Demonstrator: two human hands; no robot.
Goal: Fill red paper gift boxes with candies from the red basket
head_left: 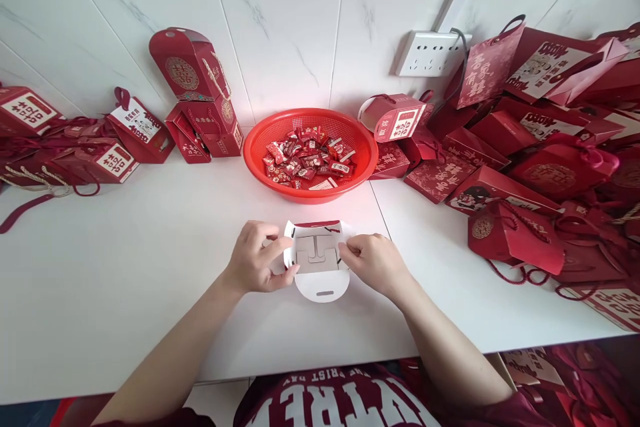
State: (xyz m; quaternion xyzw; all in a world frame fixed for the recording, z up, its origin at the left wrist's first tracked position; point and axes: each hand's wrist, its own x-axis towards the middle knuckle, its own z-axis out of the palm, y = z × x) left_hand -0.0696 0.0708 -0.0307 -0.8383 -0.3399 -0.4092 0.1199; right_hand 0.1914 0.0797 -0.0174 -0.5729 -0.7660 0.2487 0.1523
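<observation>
In front of me an open gift box lies on the table, its white inside facing up, with interlocked bottom flaps. Its rounded lid flap with a slot hand-hole points toward me. At the box's left side, my left hand has thumb and index finger on the wall, a gap between them. My right hand is closed at the opposite wall, its thumb and curled fingers on that edge. Just beyond the box stands a red plastic basket containing several red-wrapped candies.
Red gift boxes are piled high at the right. More boxes line the left back, near two stacked ones. A white power strip is on the tiled wall. The white table ends close to my body.
</observation>
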